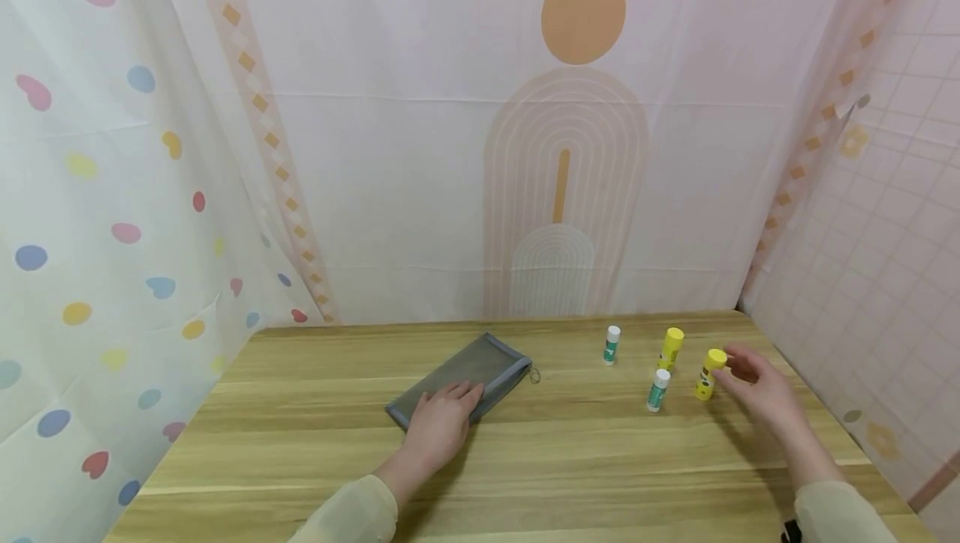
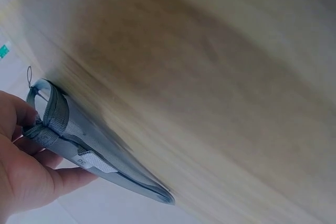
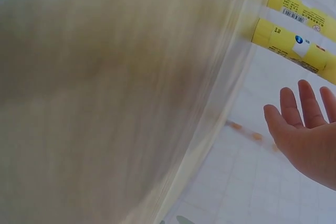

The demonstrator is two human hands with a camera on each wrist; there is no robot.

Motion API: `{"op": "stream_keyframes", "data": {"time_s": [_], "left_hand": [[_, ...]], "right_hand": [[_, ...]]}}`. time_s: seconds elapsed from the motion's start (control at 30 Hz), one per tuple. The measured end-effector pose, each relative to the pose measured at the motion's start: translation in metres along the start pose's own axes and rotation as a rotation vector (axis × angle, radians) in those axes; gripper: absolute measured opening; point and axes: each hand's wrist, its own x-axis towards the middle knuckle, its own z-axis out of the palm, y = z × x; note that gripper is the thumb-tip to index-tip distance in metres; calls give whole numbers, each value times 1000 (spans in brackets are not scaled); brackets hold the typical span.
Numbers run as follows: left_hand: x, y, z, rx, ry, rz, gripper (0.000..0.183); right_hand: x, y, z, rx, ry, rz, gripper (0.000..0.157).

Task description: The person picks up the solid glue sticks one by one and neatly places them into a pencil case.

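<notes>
A grey mesh zip pouch (image 1: 480,362) lies slantwise on the table, a small ring at its zip end. My left hand (image 1: 438,426) rests on it, fingers stretched over its surface. In the left wrist view, the pouch (image 2: 105,150) shows a pale tag on its edge, with thumb and fingers touching its top. At the right, my right hand (image 1: 765,393) is beside the nearer yellow glue stick (image 1: 705,385), which stands upright. From the right wrist, the fingers look extended, with a gap between them and that glue stick (image 3: 289,43).
Another yellow glue stick (image 1: 670,349) stands just behind. Two smaller green glue sticks with white caps stand to the left, one nearer (image 1: 656,396) and one farther back (image 1: 611,350). Patterned curtains (image 1: 420,193) hang behind the wooden table (image 1: 300,418) and along both sides.
</notes>
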Motion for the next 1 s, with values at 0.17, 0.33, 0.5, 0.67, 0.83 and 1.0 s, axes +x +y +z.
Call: {"op": "stream_keyframes", "data": {"time_s": [0.17,0.33,0.5,0.67,0.83,1.0], "left_hand": [[1,-1,0,2,17,7,43],[1,0,0,0,20,10,42],[1,0,0,-5,21,14,42],[1,0,1,-1,30,18,42],[1,0,3,8,31,21,42],[1,0,4,10,39,24,42]], "right_hand": [[4,0,2,8,-5,13,68],[7,0,4,5,0,23,65],[8,0,6,18,15,23,58],[8,1,7,20,29,16,52],[6,3,6,4,60,-2,48],[0,4,0,28,112,-16,45]]}}
